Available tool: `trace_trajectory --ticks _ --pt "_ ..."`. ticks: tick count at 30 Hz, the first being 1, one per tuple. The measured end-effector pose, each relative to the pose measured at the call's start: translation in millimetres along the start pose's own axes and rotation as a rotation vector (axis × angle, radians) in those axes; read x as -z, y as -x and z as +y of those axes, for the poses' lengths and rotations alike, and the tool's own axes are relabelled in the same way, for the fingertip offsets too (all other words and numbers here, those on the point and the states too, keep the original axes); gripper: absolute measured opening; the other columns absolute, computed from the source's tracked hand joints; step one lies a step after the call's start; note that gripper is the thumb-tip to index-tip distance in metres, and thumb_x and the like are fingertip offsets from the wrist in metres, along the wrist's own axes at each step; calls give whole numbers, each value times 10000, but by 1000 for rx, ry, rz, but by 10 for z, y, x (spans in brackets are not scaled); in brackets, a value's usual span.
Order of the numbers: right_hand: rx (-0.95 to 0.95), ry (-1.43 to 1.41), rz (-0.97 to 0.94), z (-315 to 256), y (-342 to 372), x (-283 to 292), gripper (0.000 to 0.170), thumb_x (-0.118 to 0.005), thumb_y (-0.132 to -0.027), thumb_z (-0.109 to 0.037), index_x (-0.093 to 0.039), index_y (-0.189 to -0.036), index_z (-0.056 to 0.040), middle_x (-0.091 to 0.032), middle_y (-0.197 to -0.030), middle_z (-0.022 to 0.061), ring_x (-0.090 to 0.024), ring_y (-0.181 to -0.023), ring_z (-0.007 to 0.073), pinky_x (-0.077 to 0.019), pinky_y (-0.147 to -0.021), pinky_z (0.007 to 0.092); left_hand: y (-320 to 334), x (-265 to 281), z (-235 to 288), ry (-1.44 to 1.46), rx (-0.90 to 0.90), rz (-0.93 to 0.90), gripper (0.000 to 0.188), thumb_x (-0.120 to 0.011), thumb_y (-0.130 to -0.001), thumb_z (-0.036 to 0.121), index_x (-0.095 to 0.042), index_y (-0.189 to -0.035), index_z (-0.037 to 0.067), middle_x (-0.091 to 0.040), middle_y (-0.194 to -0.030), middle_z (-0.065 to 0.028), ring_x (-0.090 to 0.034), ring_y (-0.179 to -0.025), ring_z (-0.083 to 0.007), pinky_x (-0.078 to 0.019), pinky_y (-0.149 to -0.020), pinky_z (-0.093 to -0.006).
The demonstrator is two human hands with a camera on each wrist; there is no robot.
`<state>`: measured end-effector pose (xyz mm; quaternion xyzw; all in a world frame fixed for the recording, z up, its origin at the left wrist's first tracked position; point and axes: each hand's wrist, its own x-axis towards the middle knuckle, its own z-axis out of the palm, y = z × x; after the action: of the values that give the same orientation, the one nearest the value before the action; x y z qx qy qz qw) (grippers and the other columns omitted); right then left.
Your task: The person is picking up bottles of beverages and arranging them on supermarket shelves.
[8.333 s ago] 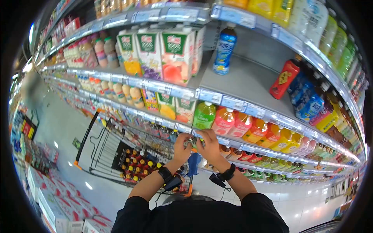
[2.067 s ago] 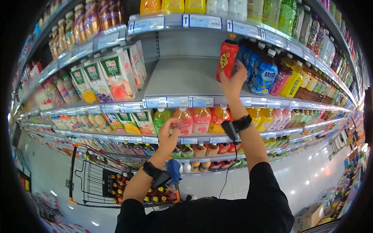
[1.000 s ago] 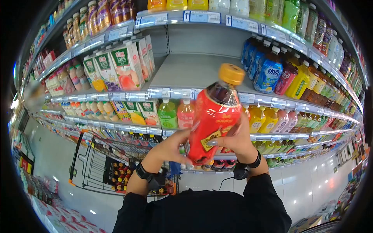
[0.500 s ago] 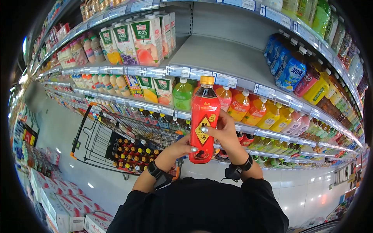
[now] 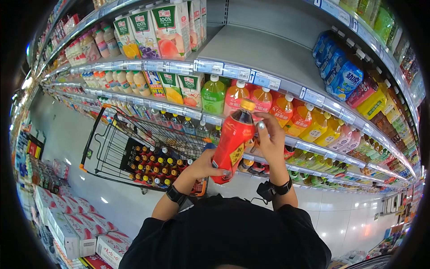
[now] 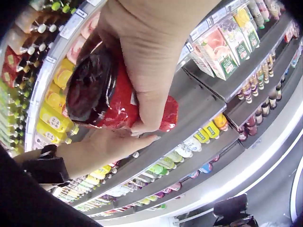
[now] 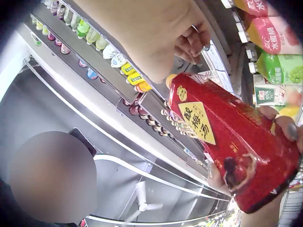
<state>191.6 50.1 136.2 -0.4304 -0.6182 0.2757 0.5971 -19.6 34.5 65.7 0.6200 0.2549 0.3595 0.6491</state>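
**Left Hand Wrapped Round the Red Bottle, Right Hand Up by Its Neck**

Up in front of the chest goes the star of the show, a red-sleeved plastic bottle of dark drink [image 5: 235, 143] with a yellow-orange cap [image 5: 247, 105], and it's leaning: base down toward the left hand [image 5: 202, 165], cap tipped up toward the right hand [image 5: 272, 140]. The left hand has it, thumb and fingers wrapped round the lower part, and the right wrist view catches the fingertips on the red side near the base. Up at the other end, the right hand is just beside the neck, fingers loosely bent, thumb raised; whether a fingertip touches the bottle, I cannot tell. A yellow diamond label with dark characters [image 7: 198, 124] faces the right wrist camera.

Just beyond the hands, a packed shelf row: a bright green bottle [image 5: 212, 96], then pink bottles [image 5: 235, 96], then orange ones running off past the right hand. Above that row, a grey metal shelf board [image 5: 264, 47], with blue-wrapped bottles [image 5: 342, 76] out to the right hand's right and white juice cartons with green panels [image 5: 168, 31] beyond the left hand. Left of the left hand, a black wire shopping cart with orange corners [image 5: 161, 132], and in it a black crate [image 5: 128, 154] of dark bottles with yellow, red and white caps [image 5: 156, 168].
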Motion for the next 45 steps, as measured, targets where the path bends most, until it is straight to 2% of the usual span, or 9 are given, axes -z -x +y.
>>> trace_trajectory --ticks 7,11,20,29,32,37,39,41,45 --pt "17 52 2 9 -22 -13 153 -624 -740 -48 -591 -887 -23 -593 -702 40 -519 -589 57 -421 -552 225 34 5 260 -544 13 34 557 -786 -520 304 -598 -950 5 -632 -773 -136 -626 -698 -219 -483 -678 -309" --pt "-61 239 -23 212 0 -134 76 -623 -750 -80 -580 -778 -24 -590 -666 63 -555 -600 100 -442 -574 243 111 141 140 -958 52 164 615 -769 -510 394 -597 -969 22 -621 -814 -147 -600 -776 -324 -466 -730 -385" --pt "-303 333 -307 1040 182 -595 152 -585 -808 -173 -582 -810 -21 -558 -630 99 -558 -575 178 -433 -588 295 439 651 -244 -1245 86 425 623 -775 -463 305 -586 -1012 79 -600 -976 -92 -570 -924 -296 -411 -853 -410" --pt "-1011 -154 -608 1502 475 -1554 306 -562 -850 -198 -609 -1065 16 -532 -590 7 -489 -492 65 -396 -414 228 882 1445 -1020 -1212 296 555 612 -741 -537 193 -559 -1117 125 -560 -1145 -87 -515 -1086 -263 -344 -956 -420" --pt "-735 65 -528 1721 494 -1983 301 -550 -863 -197 -605 -1068 15 -519 -579 -3 -482 -504 55 -408 -454 238 929 1709 -1339 -1088 316 627 651 -721 -605 159 -499 -1217 139 -497 -1236 -111 -462 -1161 -288 -340 -969 -443" --pt "-453 506 -633 1901 327 -2682 360 -552 -814 -306 -599 -1100 -94 -639 -708 164 -633 -670 317 -484 -616 383 823 1981 -1848 -730 366 706 676 -659 -713 150 -380 -1329 132 -404 -1328 -186 -367 -1240 -379 -342 -986 -464" --pt "-411 703 -712 2132 361 -2929 380 -553 -819 -305 -587 -1115 -69 -640 -739 172 -635 -675 300 -486 -612 372 812 2052 -2156 -711 240 691 705 -610 -683 91 -350 -1338 56 -453 -1234 -216 -452 -1125 -364 -417 -899 -406" --pt "-433 886 -839 2335 386 -3166 409 -550 -815 -332 -566 -1128 -68 -648 -757 158 -629 -673 306 -471 -652 399 802 2130 -2269 -387 412 616 723 -598 -726 102 -289 -1379 77 -387 -1321 -218 -381 -1216 -366 -364 -974 -406" --pt "-65 1156 -1037 2811 490 -3539 324 -565 -795 -279 -562 -1035 -61 -646 -706 117 -614 -613 249 -385 -700 408 833 2334 -2523 -254 503 558 743 -571 -754 111 -224 -1411 84 -346 -1370 -226 -363 -1247 -363 -355 -995 -391"
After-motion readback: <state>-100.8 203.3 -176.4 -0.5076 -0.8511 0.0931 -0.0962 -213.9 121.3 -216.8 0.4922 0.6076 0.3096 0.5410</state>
